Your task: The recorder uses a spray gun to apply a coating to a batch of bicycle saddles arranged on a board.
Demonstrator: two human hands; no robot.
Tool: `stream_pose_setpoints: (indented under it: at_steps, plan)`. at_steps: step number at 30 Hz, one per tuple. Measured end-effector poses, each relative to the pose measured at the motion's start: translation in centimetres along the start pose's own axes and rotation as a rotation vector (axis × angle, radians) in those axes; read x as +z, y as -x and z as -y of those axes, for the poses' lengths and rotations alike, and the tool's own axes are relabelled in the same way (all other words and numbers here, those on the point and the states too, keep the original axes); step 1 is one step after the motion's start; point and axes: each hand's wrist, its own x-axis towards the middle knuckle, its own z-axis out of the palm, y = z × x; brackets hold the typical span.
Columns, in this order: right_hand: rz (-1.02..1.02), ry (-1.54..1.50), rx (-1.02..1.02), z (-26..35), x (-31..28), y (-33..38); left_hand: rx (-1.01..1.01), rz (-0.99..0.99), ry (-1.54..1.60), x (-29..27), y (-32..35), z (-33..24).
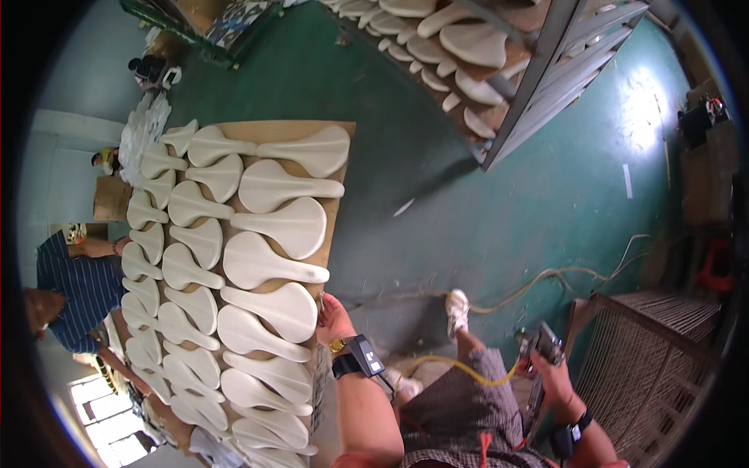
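Head view, looking down. Left hand (331, 318) pressed against the right edge of a brown board (331, 226), fingers curled over that edge, gripping it beside a white saddle-shaped moulding (269, 308). Dozens of like mouldings (199, 242) laid in three rough columns over the board, narrow noses pointing alternately left and right, most touching their neighbours. Left forearm rising from the lower edge, wrist bent inward; gold watch and a black strap with a small dark box (360, 357) on the wrist.

Right hand (546, 366) well apart from the board, low on the right, closed around a dark handheld tool (540, 343); its exact kind too small to tell. Yellow hose (468, 373) running from the tool across a checked lap, then along the green floor (437, 156). Black band on the right wrist, forearm angled up from the lower right corner. One white shoe (456, 308) on the floor between the hands.

Brown cardboard box (111, 199) at the board's far left, near a heap of clear plastic bags (144, 129). Grey metal rack (538, 70) at top right, shelves loaded with more pale mouldings. Wire mesh frame (655, 359) just right of the tool hand. Another person in a striped blue shirt (74, 288) bent over at the left edge.
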Motion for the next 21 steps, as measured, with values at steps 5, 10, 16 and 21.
stream_pose_setpoints:
  at_steps: [5,10,16,21]
  plan:
    - [-0.118,0.019,-0.007,-5.7,2.7,7.3,-0.051,-0.103,-0.076,-2.6,-1.3,0.2]
    - [-0.138,0.027,-0.006,-9.2,6.3,11.5,-0.071,-0.064,-0.111,-2.5,-1.4,-0.7]
    - [-0.232,0.095,0.128,-16.1,9.6,16.9,-0.179,-0.078,-0.184,-4.5,-1.8,-3.3]
    - [-0.235,0.072,0.054,-21.3,12.3,20.2,-0.262,-0.023,-0.263,-5.4,-2.4,-6.2]
